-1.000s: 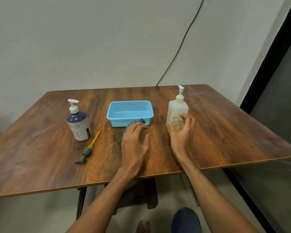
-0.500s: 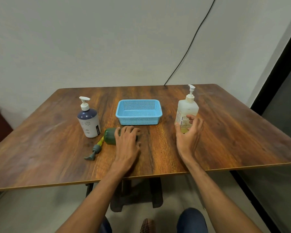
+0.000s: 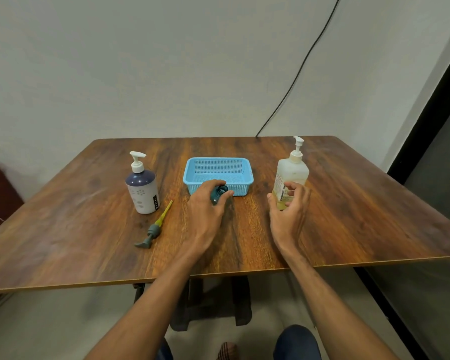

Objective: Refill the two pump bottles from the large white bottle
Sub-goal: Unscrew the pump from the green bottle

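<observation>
Left hand, ctr of frame, has fingers and thumb curled round the small green bottle. The bottle's open neck shows above the knuckles, just in front of the blue basket; its base is hidden.

Right hand, right of ctr, has thumb and fingers curled on the lower part of the large white bottle, which is upright w/ pump on.

Navy pump bottle stands upright left of ctr. Loose pump w/ yellow tube lies on the bench just below it in frame, apart from both hands.
</observation>
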The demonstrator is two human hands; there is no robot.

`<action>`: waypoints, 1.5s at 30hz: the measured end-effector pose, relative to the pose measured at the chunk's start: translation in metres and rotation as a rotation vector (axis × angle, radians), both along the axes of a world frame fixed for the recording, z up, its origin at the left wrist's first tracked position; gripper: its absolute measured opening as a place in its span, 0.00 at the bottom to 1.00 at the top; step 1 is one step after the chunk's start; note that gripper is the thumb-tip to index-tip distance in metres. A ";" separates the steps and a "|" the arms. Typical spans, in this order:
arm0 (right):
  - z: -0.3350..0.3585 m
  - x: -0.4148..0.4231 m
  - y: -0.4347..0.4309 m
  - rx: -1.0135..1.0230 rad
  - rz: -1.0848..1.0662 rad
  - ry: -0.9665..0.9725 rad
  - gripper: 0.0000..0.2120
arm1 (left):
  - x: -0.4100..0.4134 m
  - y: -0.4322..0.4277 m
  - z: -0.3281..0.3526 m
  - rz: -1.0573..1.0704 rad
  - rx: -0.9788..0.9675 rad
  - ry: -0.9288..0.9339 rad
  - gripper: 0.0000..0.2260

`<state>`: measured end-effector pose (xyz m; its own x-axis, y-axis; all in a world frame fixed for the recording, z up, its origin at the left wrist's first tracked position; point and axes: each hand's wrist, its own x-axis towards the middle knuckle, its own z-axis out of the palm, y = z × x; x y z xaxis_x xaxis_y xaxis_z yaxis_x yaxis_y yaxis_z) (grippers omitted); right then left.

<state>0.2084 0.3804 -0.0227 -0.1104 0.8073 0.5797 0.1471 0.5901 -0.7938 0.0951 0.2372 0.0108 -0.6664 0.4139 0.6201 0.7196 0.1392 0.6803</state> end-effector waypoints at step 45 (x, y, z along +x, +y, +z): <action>0.010 0.011 -0.003 0.053 0.054 -0.022 0.19 | 0.032 0.012 0.007 -0.025 0.116 0.146 0.19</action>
<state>0.2190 0.3769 -0.0124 -0.1659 0.7682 0.6184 0.1314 0.6387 -0.7582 0.1269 0.2492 0.0181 -0.5563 0.3493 0.7540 0.8141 0.0471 0.5788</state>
